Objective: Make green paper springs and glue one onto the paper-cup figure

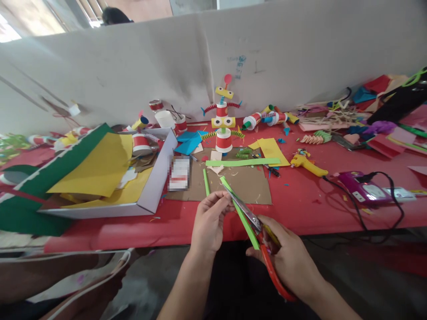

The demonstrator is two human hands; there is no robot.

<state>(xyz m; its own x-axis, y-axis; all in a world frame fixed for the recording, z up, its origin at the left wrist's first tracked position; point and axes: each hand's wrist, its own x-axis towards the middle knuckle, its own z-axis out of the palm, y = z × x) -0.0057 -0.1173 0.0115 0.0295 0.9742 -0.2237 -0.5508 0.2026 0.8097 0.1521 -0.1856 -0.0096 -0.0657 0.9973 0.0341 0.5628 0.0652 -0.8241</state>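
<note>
My left hand (210,220) pinches a light green paper strip (246,226) near its upper end, above the front edge of the table. My right hand (288,253) is wrapped round the handles of the scissors (274,275), which have a red-orange grip. Their metal blades point up and left along the strip, close to my left fingertips. Another green strip (206,180) stands out beyond my left hand. A wider green strip (243,163) lies across the brown cardboard (242,184).
Behind the cardboard stand paper-cup figures (223,141). An open box (147,200) with yellow paper is at the left. A yellow glue gun (310,166), its cable and a purple power socket (362,189) lie at the right, before heaped paper scraps. A person's legs show lower left.
</note>
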